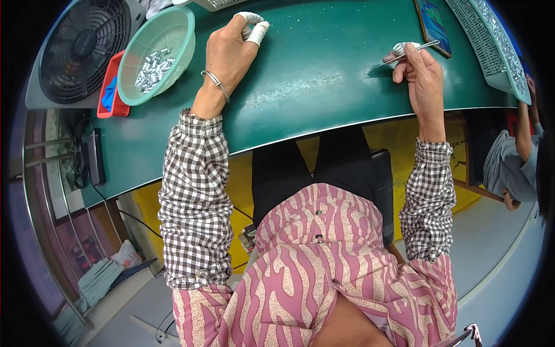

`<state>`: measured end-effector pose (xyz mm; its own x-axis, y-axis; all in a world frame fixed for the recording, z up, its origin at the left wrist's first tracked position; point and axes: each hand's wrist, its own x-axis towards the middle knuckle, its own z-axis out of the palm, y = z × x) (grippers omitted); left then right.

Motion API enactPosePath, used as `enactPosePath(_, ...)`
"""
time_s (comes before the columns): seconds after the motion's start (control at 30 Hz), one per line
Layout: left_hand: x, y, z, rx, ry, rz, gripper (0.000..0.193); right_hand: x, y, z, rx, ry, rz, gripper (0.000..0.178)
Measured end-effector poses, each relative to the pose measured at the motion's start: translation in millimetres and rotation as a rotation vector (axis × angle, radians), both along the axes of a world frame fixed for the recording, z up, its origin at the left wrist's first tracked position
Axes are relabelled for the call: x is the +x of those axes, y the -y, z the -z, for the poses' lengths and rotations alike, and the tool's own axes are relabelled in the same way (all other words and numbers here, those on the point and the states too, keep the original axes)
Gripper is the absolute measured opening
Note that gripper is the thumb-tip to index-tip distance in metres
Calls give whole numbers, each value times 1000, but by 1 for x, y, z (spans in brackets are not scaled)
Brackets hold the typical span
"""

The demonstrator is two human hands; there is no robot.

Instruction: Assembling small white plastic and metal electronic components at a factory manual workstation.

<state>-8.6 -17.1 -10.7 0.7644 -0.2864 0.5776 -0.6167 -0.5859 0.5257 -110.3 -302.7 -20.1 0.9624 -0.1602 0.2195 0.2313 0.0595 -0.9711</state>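
My left hand (229, 51) rests over the green tabletop (300, 63), right of the mint colander. Its fingers are curled, with white wraps on the thumb and a finger; what they pinch, if anything, is hidden. Farther right, my right hand (425, 75) grips a slim metal tool (429, 44) between thumb and wrapped finger. The tool slants down to the left, and its thin tip lies close to the table. Its exact kind cannot be made out. Small silvery metal pieces (155, 69) lie in the mint colander (184, 36).
A black fan (85, 49) stands at the far left, beside a red tray (120, 104) holding something blue. A phone (432, 26) lies beyond my right hand. At the right edge is a pale green basket (483, 49) of shiny bits; another person (509, 156) is near it.
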Motion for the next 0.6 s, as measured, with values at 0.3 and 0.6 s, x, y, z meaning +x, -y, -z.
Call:
enactPosePath(0.3,1,2,1,59,12,47,16,6,3,4,-15,9,-19,25)
enactPosePath(0.6,4,0,2,106,-51,2,20,8,6,4,28,9,-30,25)
